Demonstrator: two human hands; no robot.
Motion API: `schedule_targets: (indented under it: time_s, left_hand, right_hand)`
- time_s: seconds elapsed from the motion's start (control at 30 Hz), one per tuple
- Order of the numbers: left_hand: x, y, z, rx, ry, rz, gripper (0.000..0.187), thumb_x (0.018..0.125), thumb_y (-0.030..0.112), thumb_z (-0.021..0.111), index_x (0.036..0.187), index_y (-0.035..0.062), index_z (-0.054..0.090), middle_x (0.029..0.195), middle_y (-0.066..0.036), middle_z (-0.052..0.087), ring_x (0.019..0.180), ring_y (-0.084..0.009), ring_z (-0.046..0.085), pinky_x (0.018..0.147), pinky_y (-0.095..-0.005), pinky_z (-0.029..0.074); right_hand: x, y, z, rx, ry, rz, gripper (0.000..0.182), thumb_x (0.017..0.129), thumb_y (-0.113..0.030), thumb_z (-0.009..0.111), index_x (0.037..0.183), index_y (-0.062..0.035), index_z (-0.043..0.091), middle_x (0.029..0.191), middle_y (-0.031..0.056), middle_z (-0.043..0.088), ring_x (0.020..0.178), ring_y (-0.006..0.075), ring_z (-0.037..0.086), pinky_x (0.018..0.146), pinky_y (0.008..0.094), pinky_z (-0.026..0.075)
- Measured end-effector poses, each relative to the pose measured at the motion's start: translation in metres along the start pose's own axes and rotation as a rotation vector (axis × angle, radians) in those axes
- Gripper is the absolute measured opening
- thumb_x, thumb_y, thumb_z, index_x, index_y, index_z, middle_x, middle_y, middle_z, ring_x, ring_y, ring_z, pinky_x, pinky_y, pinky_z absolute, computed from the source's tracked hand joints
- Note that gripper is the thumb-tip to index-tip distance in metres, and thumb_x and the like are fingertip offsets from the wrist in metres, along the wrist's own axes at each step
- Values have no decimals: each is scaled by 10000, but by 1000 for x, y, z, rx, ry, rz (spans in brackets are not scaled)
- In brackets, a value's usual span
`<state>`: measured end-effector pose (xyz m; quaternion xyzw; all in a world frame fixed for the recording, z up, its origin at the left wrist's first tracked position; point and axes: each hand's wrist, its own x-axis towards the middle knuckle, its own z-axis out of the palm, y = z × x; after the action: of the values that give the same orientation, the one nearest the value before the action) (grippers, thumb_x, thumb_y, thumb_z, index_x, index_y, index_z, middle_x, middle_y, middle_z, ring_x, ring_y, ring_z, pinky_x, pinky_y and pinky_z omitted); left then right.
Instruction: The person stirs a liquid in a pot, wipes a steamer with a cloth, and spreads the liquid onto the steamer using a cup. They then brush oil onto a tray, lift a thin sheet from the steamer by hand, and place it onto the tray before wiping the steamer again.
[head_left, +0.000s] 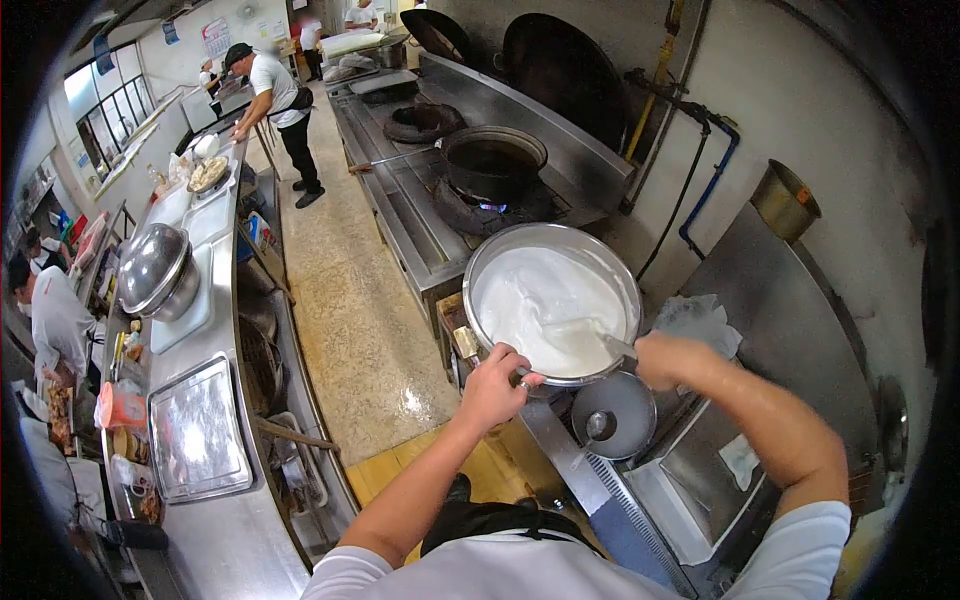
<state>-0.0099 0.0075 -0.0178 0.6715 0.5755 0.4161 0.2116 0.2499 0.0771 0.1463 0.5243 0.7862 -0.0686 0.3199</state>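
A large steel bowl (477, 322) holds a thick white mixture (535, 295). My left hand (498, 388) is closed on the bowl's near rim, at its lower left. In my right hand (680, 360), at the lower right of the bowl, is the handle of a spatula (618, 346), whose white-coated blade lies in the mixture. A smaller pan (640, 432) with a ladle (601, 426) in it sits just below the bowl.
Beyond the bowl, a dark wok (492, 160) stands over a blue flame on the stove (400, 215). Left of the aisle, a steel counter (255, 545) carries a tray (203, 430) and a domed bowl (158, 270). Several people work farther back and at left.
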Motion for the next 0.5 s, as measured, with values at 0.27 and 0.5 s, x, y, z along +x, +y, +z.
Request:
schedule_targets:
  time_s: [0.27, 0.5]
  left_hand:
    - [2, 1, -1, -17, -8, -13, 312, 855, 317, 828, 1002, 64, 722, 1113, -97, 649, 777, -277, 685, 725, -399, 550]
    - [1, 0, 1, -30, 12, 10, 315, 842, 307, 839, 975, 47, 719, 1065, -102, 651, 760, -277, 682, 712, -399, 549]
  right_hand:
    - [3, -2, -28, 265, -147, -140, 304, 932, -241, 644, 887, 51, 720, 754, 173, 712, 626, 256, 702, 541, 409, 553]
    - [4, -53, 53, -11, 327, -9, 432, 925, -131, 588, 1273, 125, 598, 909, 235, 751, 873, 370, 764, 727, 458, 623]
